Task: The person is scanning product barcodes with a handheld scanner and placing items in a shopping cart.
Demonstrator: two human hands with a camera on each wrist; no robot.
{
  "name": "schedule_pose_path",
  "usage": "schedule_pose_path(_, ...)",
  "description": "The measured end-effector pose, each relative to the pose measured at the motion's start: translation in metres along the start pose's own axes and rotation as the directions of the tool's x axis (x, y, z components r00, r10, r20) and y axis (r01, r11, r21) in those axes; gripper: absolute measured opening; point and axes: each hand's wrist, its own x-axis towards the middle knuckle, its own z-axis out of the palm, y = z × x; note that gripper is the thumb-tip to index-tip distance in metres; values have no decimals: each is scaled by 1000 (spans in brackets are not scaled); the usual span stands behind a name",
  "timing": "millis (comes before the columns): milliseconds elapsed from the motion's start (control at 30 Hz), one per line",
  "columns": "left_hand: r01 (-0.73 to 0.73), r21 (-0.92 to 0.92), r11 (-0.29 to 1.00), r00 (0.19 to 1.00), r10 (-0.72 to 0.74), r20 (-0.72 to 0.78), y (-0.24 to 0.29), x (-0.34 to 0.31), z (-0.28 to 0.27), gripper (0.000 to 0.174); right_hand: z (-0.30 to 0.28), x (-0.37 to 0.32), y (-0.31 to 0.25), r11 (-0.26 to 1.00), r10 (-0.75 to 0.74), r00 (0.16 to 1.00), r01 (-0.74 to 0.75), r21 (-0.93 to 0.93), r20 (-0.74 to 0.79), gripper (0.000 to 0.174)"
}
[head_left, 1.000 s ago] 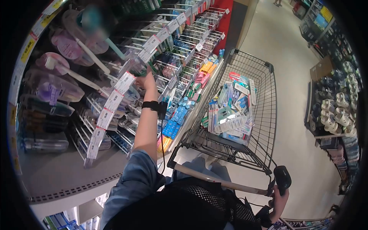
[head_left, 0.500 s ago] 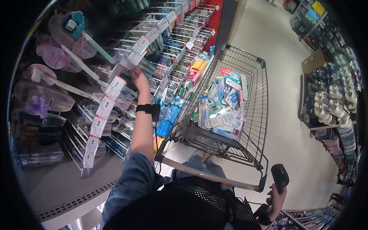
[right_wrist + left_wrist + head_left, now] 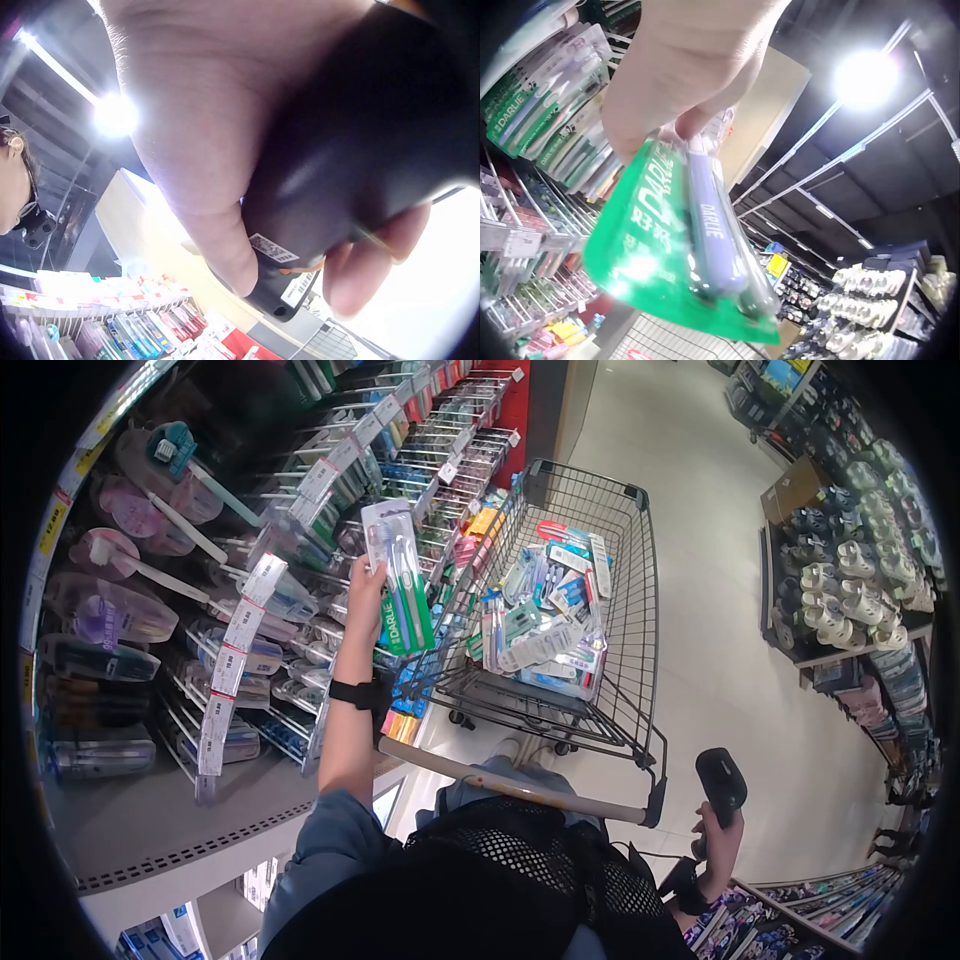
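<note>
My left hand pinches a green and clear Darlie toothbrush pack by its edge, in front of the shelf hooks. The left wrist view shows the pack with a purple-handled brush, hanging below the left hand. In my right hand is a black handheld scanner, held over the floor to the right of the cart handle. The right wrist view has the right hand's fingers curled round the dark scanner body.
A wire shopping cart stands ahead, with a pile of packaged toothbrushes inside. Hooks with price labels and hanging packs line the left. Racks of pale clogs stand at the right, across a tiled aisle.
My left hand has come out from among the shelf hooks with the toothbrush pack in its grip. The cart appears further left in view. My right hand still holds the scanner.
</note>
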Motion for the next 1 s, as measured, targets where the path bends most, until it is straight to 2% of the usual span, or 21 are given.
schedule_pose_path(33, 41, 51, 998, 995, -46, 86, 3, -5, 5, 28, -1, 1, 4, 1000, -12, 1000, 12, 12, -7, 25)
schedule_pose_path(67, 49, 51, 998, 993, -53, 101, 18, -17, 18, 28, -2, 2, 5, 1000, -2, 1000, 2, 13, -21, 25)
schedule_pose_path(133, 221, 26, 975, 935, -220, 278, 52, -47, 54, 29, -2, 1, 5, 999, -40, 999, 40, 13, -19, 25)
schedule_pose_path(167, 264, -34, 964, 940, -249, 232, 71, -69, 81, 29, 0, 2, 8, 996, -78, 997, 79, 35, -26, 26)
schedule_pose_path(200, 285, -26, 958, 927, -269, 262, 69, -77, 89, 29, 3, 2, 8, 992, -114, 993, 116, 54, -39, 26)
schedule_pose_path(267, 575, -187, 797, 778, -462, 425, 61, -90, 111, 36, 8, -6, -8, 997, -26, 998, 29, 73, -49, 25)
schedule_pose_path(300, 724, -256, 641, 649, -507, 568, 57, -98, 124, 55, 9, -8, -16, 996, 14, 1000, -14, 86, -7, 25)
schedule_pose_path(333, 740, -238, 629, 626, -514, 587, 56, -109, 140, 55, 9, -10, -23, 994, 49, 998, -53, 100, 37, 25)
schedule_pose_path(400, 851, -354, 387, 493, -358, 793, 56, -131, 166, 69, 13, -13, -33, 989, 66, 994, -77, 125, 90, 26)
schedule_pose_path(433, 889, -368, 273, 433, -237, 870, 44, -133, 174, 71, 20, -11, -26, 983, -92, 994, 81, 167, 60, 26)
schedule_pose_path(467, 896, -355, 267, 418, -241, 876, 37, -136, 181, 71, 22, -11, -26, 967, -168, 982, 147, 209, 85, 26)
schedule_pose_path(533, 835, -447, 320, 537, -297, 790, 32, -148, 200, 67, 23, -20, -43, 978, -117, 983, 89, 190, 144, 25)
schedule_pose_path(567, 874, -426, 233, 477, -250, 843, 23, -148, 202, 64, 21, -21, -44, 979, -104, 985, 77, 187, 139, 25)
schedule_pose_path(600, 879, -421, 224, 470, -257, 844, 23, -150, 207, 64, 20, -22, -44, 975, -141, 974, 106, 195, 178, 25)
schedule_pose_path(667, 834, -440, 334, 528, -246, 813, 26, -154, 217, 65, 20, -24, -44, 972, -167, 961, 122, 200, 222, 25)
schedule_pose_path(700, 805, -476, 353, 569, -235, 788, 22, -152, 220, 66, 21, -24, -44, 963, -184, 952, 125, 237, 244, 26)
schedule_pose_path(733, 806, -478, 348, 570, -240, 786, 21, -152, 223, 66, 21, -24, -45, 953, -203, 943, 129, 273, 265, 26)
schedule_pose_path(800, 674, -524, 520, 670, -133, 730, 20, -147, 229, 65, 24, -23, -47, 968, -148, 939, 74, 240, 310, 27)
schedule_pose_path(867, 661, -551, 509, 692, -130, 710, 13, -143, 232, 63, 33, -19, -45, 962, -221, 886, 129, 239, 408, 27)
schedule_pose_path(967, 638, -612, 468, 727, -104, 679, 9, -143, 236, 62, 46, -17, -46, 972, -209, 865, 134, 191, 456, 27)
schedule_pose_path(1000, 602, -622, 502, 762, -128, 635, 10, -144, 238, 62, 49, -15, -46, 978, -193, 859, 134, 157, 475, 26)
